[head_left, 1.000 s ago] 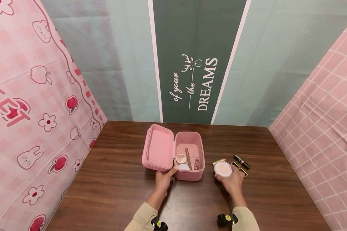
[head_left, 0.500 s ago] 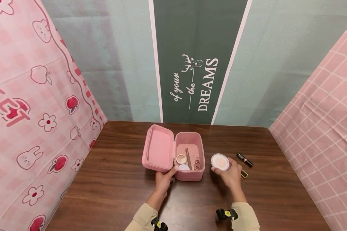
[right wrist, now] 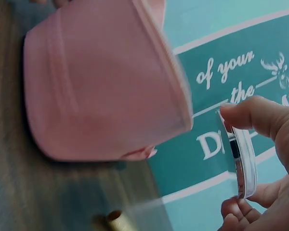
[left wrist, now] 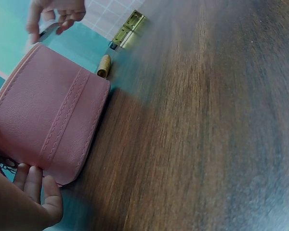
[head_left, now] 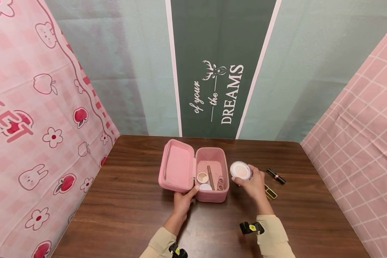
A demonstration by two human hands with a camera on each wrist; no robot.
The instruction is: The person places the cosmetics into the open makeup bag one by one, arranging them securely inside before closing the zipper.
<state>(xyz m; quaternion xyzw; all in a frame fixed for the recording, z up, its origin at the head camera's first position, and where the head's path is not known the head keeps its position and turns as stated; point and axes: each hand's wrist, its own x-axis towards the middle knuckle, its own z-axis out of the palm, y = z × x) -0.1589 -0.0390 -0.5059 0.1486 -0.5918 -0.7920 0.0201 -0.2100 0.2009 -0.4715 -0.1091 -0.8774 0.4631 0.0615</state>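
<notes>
A pink zip makeup case [head_left: 211, 196] stands with its lid [head_left: 178, 166] folded out to the left. My left hand [head_left: 181, 202] grips it at the front corner by the hinge, thumb on the rim; in the left wrist view its fingertips [left wrist: 34, 171] touch the case wall. Just right of the case, my right hand [head_left: 255, 184] pinches a round clear-rimmed powder compact [head_left: 240, 170] by its edge, raised above the table. Inside the case lie a round three-part concealer-like pot [head_left: 202, 177], a white disc [head_left: 205, 187], a slim brown tube [head_left: 210, 175] and small pink items [head_left: 220, 183].
Right of my right hand lie a black lipstick-like tube [head_left: 276, 176] and a gold-and-black piece [head_left: 271, 192]. A gold tube [right wrist: 119, 222] sits on the table beside the case, hidden in the head view. Printed cloths hang around the brown table [head_left: 132, 215].
My right hand has lifted the powder compact and carried it left and back toward the case. The black tube has shifted slightly right. My left hand stays on the case.
</notes>
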